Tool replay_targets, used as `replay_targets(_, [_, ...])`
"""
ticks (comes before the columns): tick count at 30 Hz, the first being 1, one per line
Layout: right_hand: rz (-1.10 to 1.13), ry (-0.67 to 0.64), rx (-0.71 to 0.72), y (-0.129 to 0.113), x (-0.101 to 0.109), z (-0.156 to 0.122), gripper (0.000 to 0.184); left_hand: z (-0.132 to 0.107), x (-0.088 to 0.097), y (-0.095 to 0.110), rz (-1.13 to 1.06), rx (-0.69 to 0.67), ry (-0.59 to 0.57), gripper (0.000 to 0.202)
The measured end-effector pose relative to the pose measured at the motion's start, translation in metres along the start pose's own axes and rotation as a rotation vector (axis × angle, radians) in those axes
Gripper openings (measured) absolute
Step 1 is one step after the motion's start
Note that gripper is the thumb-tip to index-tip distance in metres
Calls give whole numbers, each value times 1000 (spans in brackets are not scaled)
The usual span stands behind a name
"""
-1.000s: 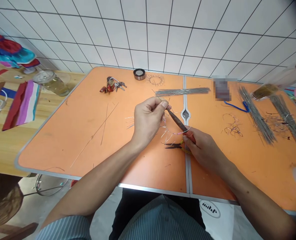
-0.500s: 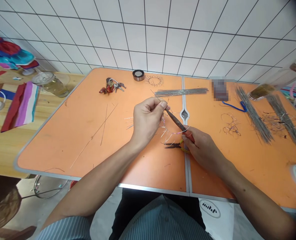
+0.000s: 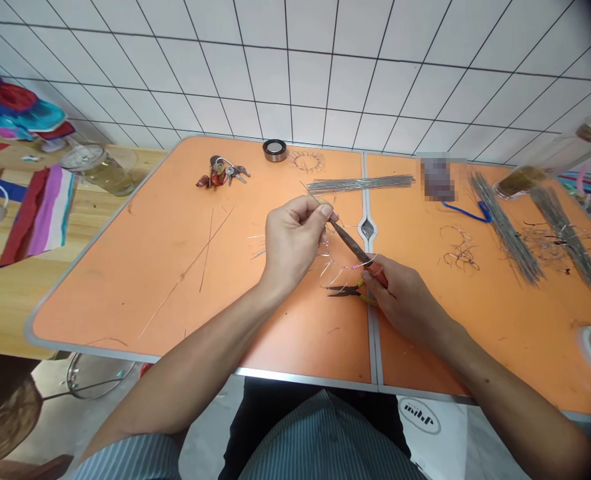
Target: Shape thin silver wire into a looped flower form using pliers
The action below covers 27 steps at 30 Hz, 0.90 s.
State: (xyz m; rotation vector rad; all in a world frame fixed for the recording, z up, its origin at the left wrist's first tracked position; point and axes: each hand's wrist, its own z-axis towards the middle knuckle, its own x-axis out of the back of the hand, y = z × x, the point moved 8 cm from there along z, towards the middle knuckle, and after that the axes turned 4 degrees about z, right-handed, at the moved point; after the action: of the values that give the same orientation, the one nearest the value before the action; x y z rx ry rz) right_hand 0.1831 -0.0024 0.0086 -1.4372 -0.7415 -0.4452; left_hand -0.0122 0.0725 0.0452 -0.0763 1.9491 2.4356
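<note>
My left hand is closed in a pinch on a thin straight wire above the orange table. My right hand grips the red handle of long-nose pliers, whose dark jaws point up-left and meet the wire at my left fingertips. Beneath both hands lies a looped wire piece with small pink beads. A second pair of small pliers with yellow handles rests on the table just left of my right hand.
A bundle of straight wires lies behind the hands, with more bundles at the right. Keys, a tape roll and a small wire ring sit at the back. Loose wires lie left.
Both hands have stayed almost in place, with only small shifts at the wire and plier tips. The view has drifted slightly.
</note>
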Motion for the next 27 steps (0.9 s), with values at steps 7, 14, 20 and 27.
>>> replay_targets(7, [-6, -7, 4, -4, 1, -1, 19, 1, 0, -3, -13, 11, -6, 28])
replay_targets(14, [-124, 56, 73, 0, 2, 3, 32, 3, 3, 2, -42, -8, 23, 25])
replay_targets(20, [-387, 147, 97, 2, 6, 1, 41, 4, 7, 7, -41, -17, 51, 26])
replay_targets(27, [-402, 167, 95, 4, 8, 1, 40, 2, 7, 10, -40, -44, 50, 24])
